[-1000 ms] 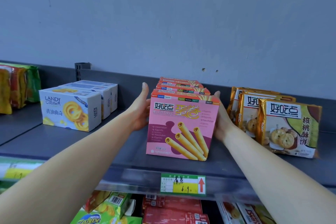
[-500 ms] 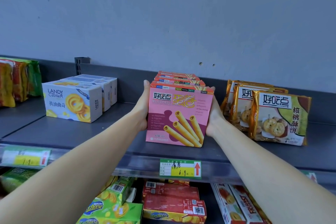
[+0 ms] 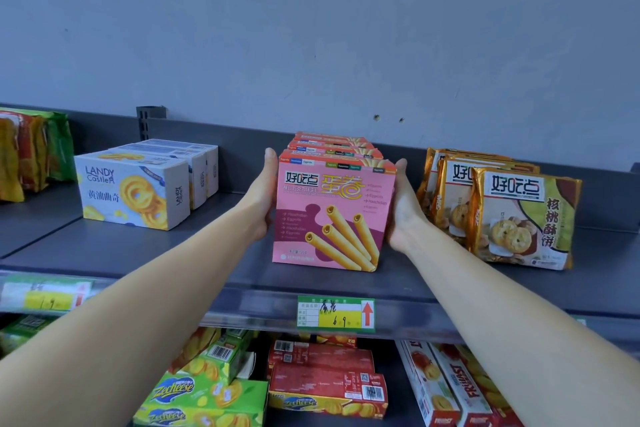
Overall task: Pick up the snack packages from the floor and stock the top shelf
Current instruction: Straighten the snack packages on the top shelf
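A row of pink egg-roll boxes point(image 3: 332, 218) stands upright on the grey top shelf point(image 3: 138, 246), one behind another. My left hand point(image 3: 265, 198) lies flat against the left side of the row with straight fingers. On the opposite side my right hand point(image 3: 403, 204) presses flat too, so the boxes are squeezed between both palms. The front box sits a short way back from the shelf's front edge. The fingertips reach along the boxes behind the front one.
White butter-cookie boxes point(image 3: 135, 191) stand to the left, gold walnut-cookie bags point(image 3: 519, 215) to the right, and green-orange bags point(image 3: 31, 152) at far left. A price tag point(image 3: 336, 314) hangs on the shelf rail. Green and red boxes point(image 3: 325, 385) fill the lower shelf.
Both hands have slid the pink boxes a little deeper onto the shelf, away from its front edge. The hands stay flat on the two sides.
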Motion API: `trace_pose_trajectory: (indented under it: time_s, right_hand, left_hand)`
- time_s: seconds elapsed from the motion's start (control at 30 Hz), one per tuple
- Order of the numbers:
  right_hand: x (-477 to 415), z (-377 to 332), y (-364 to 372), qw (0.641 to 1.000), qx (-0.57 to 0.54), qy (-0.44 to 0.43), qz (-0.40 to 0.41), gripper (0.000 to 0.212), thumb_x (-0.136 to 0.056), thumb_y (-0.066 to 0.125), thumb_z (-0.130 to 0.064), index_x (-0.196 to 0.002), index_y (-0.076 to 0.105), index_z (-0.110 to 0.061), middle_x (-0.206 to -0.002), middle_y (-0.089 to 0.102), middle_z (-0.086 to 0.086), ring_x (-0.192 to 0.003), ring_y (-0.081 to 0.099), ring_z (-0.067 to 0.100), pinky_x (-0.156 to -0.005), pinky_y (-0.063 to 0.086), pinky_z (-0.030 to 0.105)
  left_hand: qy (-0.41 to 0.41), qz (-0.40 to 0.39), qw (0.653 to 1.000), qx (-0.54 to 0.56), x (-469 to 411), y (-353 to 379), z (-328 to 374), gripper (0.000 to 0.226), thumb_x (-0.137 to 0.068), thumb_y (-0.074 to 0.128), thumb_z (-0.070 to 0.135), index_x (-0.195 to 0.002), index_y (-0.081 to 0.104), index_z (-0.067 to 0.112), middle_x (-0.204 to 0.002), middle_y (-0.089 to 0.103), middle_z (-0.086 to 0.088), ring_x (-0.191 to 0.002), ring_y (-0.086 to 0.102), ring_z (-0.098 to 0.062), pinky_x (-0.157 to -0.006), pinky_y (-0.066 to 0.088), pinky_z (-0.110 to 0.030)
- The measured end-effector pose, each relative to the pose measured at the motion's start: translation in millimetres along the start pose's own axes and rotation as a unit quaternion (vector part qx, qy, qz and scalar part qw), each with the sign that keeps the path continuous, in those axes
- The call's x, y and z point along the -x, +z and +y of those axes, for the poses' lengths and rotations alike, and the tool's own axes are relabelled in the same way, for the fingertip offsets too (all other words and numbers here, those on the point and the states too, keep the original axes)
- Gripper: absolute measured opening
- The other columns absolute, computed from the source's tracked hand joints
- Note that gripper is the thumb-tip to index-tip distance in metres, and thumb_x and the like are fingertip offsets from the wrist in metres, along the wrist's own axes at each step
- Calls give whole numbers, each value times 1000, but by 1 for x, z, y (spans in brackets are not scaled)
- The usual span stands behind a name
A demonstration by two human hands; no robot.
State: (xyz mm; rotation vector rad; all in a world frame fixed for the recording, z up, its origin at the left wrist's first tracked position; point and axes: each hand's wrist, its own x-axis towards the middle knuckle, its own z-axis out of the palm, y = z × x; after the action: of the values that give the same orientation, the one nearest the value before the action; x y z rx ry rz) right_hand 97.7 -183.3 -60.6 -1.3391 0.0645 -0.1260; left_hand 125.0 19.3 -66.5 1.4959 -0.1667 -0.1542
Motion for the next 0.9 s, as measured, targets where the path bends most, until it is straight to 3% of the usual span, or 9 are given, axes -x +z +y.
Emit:
trace_pose_trajectory:
  time_s: [0.07, 0.17, 0.27, 0.4, 0.47, 0.57, 0.73, 0.8, 0.9]
  right_hand:
    - [3, -2, -3, 1000, 21, 2, 11, 82, -82, 21, -81, -117, 66, -23, -117, 69, 7, -113, 62, 29, -106, 41, 49]
    - [13, -9, -9, 997, 66, -13, 32, 89, -80, 19, -84, -135, 53, -23, -133, 60, 5, -129, 50, 26, -113, 30, 50]
    - [34, -25, -13, 993, 94, -35, 62, 84, -86, 23, -76, -142, 44, -18, -143, 50, 8, -134, 43, 25, -113, 30, 49]
    - [57, -48, -25, 981, 127, -97, 105, 72, -94, 26, -65, -137, 50, -12, -136, 54, 11, -126, 51, 24, -107, 40, 46]
    - [65, -58, -34, 974, 139, -126, 129, 70, -95, 27, -64, -133, 54, -11, -130, 59, 10, -118, 56, 22, -103, 45, 44]
    - [73, -72, -49, 961, 150, -157, 172, 69, -95, 27, -63, -129, 57, -11, -123, 63, 8, -112, 59, 21, -98, 48, 41]
    - [88, -95, -77, 942, 156, -192, 227, 67, -95, 28, -63, -125, 60, -12, -120, 64, 8, -110, 60, 21, -97, 49, 41]
    - [92, -101, -91, 934, 162, -198, 247, 68, -95, 28, -64, -125, 60, -13, -120, 64, 8, -111, 59, 21, -99, 48, 42]
    - [97, -104, -113, 930, 156, -196, 268, 68, -94, 28, -65, -124, 60, -13, -118, 65, 7, -104, 62, 19, -96, 49, 40]
  left_hand:
    - [-3, 38, 999, -29, 0, -6, 1, 84, -68, 20, 91, -96, 75, 33, -114, 71, -4, -119, 59, -28, -114, 28, -51]
    - [5, 89, 996, 9, 4, -12, 15, 117, -48, 29, 98, -135, 52, 25, -146, 47, -5, -139, 37, -28, -116, 21, -51]
    - [32, 133, 990, -20, 34, 2, 45, 101, -72, 27, 88, -148, 31, 22, -152, 36, -3, -140, 33, -24, -116, 21, -50]
    - [122, 196, 969, -85, 43, 16, 77, 72, -93, 22, 66, -144, 36, 17, -145, 41, -1, -131, 38, -20, -104, 28, -33]
    - [180, 199, 956, -115, 48, 25, 91, 63, -96, 23, 61, -138, 43, 18, -125, 49, 3, -112, 41, -15, -89, 27, -27]
    - [248, 193, 938, -143, 49, 44, 108, 54, -98, 26, 55, -124, 51, 15, -106, 51, 3, -100, 42, -16, -83, 31, -27]
    - [304, 151, 926, -167, 50, 85, 128, 57, -98, 29, 54, -125, 52, 10, -126, 56, -9, -120, 49, -26, -88, 37, -33]
    - [321, 123, 923, -174, 47, 103, 131, 55, -98, 30, 55, -127, 51, 13, -119, 56, -3, -120, 49, -23, -87, 36, -31]
    - [333, 88, 917, -202, 45, 135, 129, 56, -96, 33, 56, -135, 47, 18, -134, 52, 4, -126, 46, -17, -93, 34, -29]
